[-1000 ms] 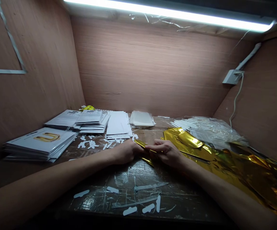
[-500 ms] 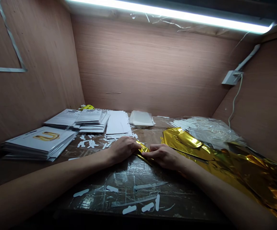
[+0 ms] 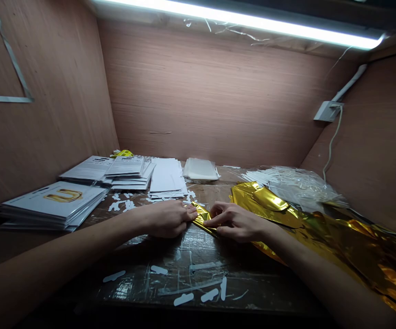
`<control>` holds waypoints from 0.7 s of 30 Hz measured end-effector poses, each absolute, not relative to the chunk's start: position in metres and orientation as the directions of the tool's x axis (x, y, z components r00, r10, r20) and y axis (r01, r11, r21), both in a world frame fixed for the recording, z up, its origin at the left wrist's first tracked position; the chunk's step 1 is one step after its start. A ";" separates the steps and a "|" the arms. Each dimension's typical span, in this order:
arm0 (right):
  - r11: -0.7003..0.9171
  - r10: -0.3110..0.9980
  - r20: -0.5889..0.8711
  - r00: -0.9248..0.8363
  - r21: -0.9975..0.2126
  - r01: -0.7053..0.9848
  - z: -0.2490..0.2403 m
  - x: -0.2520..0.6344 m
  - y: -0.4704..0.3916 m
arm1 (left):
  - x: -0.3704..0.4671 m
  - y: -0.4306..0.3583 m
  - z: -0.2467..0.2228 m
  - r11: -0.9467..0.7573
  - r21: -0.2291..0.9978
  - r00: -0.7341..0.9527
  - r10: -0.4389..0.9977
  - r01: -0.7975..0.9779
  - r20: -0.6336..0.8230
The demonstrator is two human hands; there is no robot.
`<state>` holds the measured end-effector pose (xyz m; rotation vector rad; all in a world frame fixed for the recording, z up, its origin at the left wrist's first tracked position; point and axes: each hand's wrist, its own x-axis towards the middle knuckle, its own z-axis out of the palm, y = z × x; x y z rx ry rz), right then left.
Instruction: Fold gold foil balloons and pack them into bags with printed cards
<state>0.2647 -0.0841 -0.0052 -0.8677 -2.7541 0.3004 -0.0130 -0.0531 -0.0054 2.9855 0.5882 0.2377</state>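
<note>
A small folded piece of gold foil (image 3: 202,215) lies on the dark table between my hands. My left hand (image 3: 170,218) rests at its left end, fingertips pressed down on the foil and the other fingers curled. From the right, my right hand (image 3: 235,221) touches the foil with an extended index finger; its thumb and other fingers are bent and apart. Just behind and to the right of this hand lies a large heap of flat gold foil (image 3: 270,201), which runs down along my right forearm.
Packets with a gold U picture (image 3: 62,195) are stacked at left. White cards (image 3: 167,176), clear sleeves (image 3: 200,169) and a plastic bag of white strips (image 3: 294,185) stand along the back. White paper tabs (image 3: 183,299) lie near the front edge. Wooden walls enclose the table.
My left hand has shifted slightly left and down, its fingers now flatter on the foil. My right hand has loosened its pinch and points its index finger onto the foil, which lies flatter.
</note>
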 end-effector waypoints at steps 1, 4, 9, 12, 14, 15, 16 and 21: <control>0.787 0.604 0.185 -0.775 -0.293 0.543 -0.005 0.267 -0.083 | -0.014 -0.055 -0.004 -0.920 0.113 0.913 0.387 0.374 0.127; 0.737 0.669 0.246 -0.701 -0.346 0.581 -0.006 0.270 -0.080 | -0.015 -0.057 -0.001 -0.916 0.111 0.912 0.397 0.386 0.106; 0.711 0.654 0.224 -0.723 -0.508 0.486 -0.005 0.266 -0.082 | -0.015 -0.056 0.002 -0.904 0.164 0.904 0.414 0.395 0.110; 0.610 0.693 0.208 -0.691 -0.680 0.407 -0.008 0.266 -0.081 | -0.016 -0.054 0.001 -0.894 0.214 0.897 0.425 0.395 0.121; 0.566 0.715 0.210 -0.667 -0.733 0.376 -0.014 0.266 -0.078 | -0.017 -0.053 -0.001 -0.884 0.262 0.890 0.433 0.388 0.141; 0.577 0.717 0.231 -0.658 -0.726 0.374 -0.018 0.265 -0.077 | -0.018 -0.052 -0.002 -0.878 0.286 0.887 0.436 0.383 0.150; 0.612 0.710 0.271 -0.650 -0.693 0.380 -0.021 0.264 -0.075 | -0.018 -0.051 -0.002 -0.874 0.306 0.886 0.437 0.378 0.156; 0.822 0.565 0.519 -0.642 -0.423 0.381 -0.031 0.256 -0.070 | -0.019 -0.046 0.001 -0.839 0.399 0.886 0.448 0.370 0.119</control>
